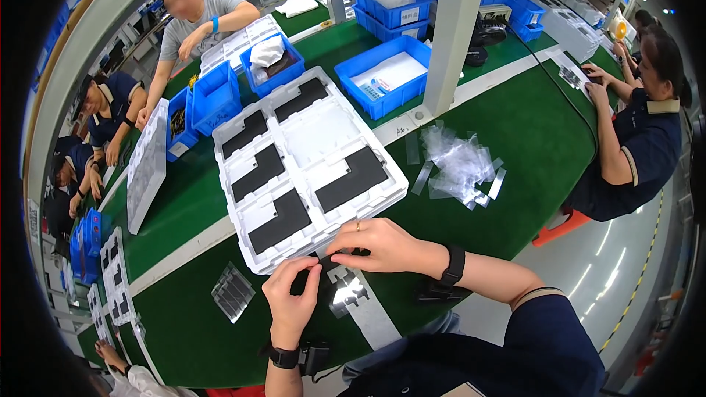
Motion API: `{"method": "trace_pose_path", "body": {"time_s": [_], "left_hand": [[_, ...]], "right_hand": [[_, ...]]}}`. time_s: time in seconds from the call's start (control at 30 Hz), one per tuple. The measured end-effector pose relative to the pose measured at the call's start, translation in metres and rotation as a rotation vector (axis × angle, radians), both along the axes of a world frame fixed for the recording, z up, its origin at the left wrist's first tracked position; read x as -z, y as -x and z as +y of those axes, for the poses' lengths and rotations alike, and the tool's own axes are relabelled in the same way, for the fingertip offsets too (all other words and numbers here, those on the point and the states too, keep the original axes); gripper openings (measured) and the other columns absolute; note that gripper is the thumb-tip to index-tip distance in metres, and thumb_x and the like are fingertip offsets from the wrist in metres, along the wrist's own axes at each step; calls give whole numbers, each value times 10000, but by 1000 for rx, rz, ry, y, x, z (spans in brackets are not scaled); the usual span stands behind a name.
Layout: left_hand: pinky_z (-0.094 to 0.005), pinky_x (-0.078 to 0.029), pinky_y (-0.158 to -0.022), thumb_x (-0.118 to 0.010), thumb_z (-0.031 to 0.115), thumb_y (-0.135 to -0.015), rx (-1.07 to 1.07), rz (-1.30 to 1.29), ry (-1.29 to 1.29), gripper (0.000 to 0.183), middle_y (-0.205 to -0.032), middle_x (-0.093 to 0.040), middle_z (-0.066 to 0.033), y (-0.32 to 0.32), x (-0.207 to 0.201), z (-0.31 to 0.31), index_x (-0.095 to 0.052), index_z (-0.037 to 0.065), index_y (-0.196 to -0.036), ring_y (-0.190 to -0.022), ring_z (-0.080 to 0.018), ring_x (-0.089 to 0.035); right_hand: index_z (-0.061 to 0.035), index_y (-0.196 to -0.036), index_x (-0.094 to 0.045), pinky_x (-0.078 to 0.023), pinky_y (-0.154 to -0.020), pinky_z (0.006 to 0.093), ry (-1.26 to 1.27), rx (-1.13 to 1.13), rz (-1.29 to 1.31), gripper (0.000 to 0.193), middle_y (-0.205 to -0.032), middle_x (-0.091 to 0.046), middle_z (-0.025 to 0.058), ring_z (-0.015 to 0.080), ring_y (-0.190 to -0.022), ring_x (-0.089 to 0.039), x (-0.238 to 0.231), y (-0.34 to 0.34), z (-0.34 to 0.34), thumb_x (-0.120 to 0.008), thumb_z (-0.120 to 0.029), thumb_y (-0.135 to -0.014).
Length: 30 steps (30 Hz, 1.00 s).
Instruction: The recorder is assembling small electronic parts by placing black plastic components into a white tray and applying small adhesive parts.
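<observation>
The green-covered workbench [529, 132] carries a moulded white plastic tray [320, 140] of black L-shaped pieces [290, 219]; beyond, a blue plastic bin [381, 18] wears a white printed label. By the tray's near edge, the left hand [292, 295], raised upright, and right hand [386, 245], reaching sideways, pinch a small black piece [324, 259] at their fingertips.

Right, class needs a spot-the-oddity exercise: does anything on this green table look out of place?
Yes, mildly. The clear strips lie in a loose, overlapping heap right of the white tray, untidy beside its neatly set black pieces. One tray pocket lacks a black piece. No damage stands out.
</observation>
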<state>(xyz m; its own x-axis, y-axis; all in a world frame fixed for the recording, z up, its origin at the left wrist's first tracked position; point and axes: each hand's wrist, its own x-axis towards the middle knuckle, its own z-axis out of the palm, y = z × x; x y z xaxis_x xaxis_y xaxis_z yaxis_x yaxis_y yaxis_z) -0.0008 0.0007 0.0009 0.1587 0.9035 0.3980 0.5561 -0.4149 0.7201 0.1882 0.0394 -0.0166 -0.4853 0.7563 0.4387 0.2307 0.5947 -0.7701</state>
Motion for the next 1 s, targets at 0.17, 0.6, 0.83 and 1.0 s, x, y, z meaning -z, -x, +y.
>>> {"method": "trace_pose_path", "body": {"time_s": [0.17,0.6,0.83,1.0], "left_hand": [[-255,-480,-638,-660,-38,-690,-4,21,0,115,-769,-634,-103,1,1,-1,-615,-7,-791,-685,-203,-623],[-247,-465,-624,-655,-37,-687,-16,2,-10,109,-743,-630,-103,-1,-1,0,-612,-19,-786,-657,-184,-607],[-248,-472,-619,-666,-27,-689,-23,12,-51,108,-751,-633,-108,-2,-1,0,-625,-17,-788,-656,-191,-619],[-248,-472,-619,-662,-25,-695,-24,14,-46,106,-741,-636,-107,-1,-1,-1,-627,-19,-794,-651,-188,-620]], "right_hand": [[-62,-838,-615,-464,-564,308,-39,3,34,114,-758,-593,67,222,-640,-584,7,1,-1,-623,-143,-758],[-41,-845,-635,-489,-543,257,13,-4,-2,119,-776,-611,63,176,-638,-614,1,0,0,-660,-91,-740],[-45,-818,-630,-477,-569,294,43,-12,56,111,-750,-602,84,214,-631,-610,4,-1,3,-636,-133,-751],[-45,-822,-632,-476,-568,290,42,-21,43,114,-748,-602,85,211,-633,-612,1,-1,0,-633,-137,-755]]}}
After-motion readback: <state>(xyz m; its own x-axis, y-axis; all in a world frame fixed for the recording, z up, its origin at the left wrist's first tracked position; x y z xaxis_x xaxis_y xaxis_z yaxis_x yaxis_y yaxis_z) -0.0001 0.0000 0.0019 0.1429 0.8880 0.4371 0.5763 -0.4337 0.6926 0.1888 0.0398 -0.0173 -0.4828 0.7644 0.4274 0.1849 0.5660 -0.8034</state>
